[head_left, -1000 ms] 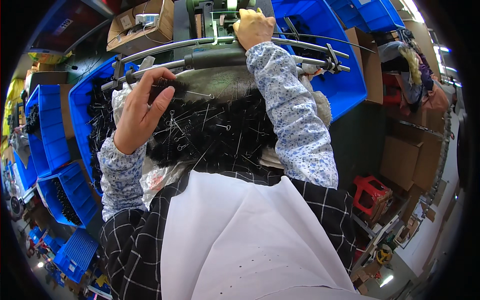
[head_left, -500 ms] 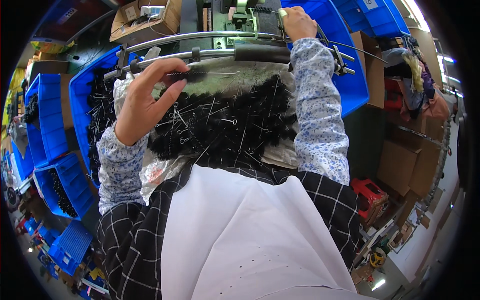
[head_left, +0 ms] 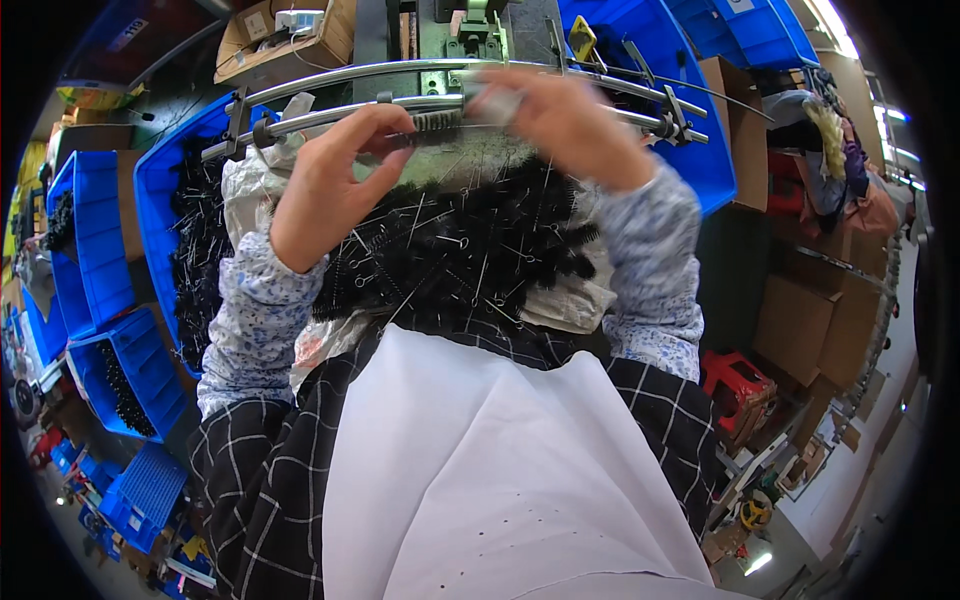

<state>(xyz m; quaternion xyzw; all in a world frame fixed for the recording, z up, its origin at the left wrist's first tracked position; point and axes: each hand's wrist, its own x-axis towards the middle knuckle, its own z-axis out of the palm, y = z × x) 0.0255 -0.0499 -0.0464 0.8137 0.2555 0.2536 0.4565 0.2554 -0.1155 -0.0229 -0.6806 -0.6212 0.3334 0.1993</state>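
Note:
My left hand [head_left: 330, 185] pinches one end of a small black bristle brush on a twisted wire stem [head_left: 435, 122]. My right hand [head_left: 565, 125], blurred, grips the other end of the same brush. Both hands are held just under the two curved metal rails [head_left: 330, 98] of a machine. Below them a heap of black wire-stem brushes [head_left: 470, 255] lies on a plastic sheet in front of my chest.
A green-grey machine head [head_left: 470, 25] stands behind the rails. Blue bins [head_left: 165, 190] at the left hold more black brushes; another blue bin [head_left: 690, 120] is at the right. Cardboard boxes [head_left: 800, 320] and a red stool [head_left: 735, 385] stand at the right.
My right hand has come back from the machine, down and left, to meet the left hand. The left hand has risen from the brush heap, and both now hold one brush.

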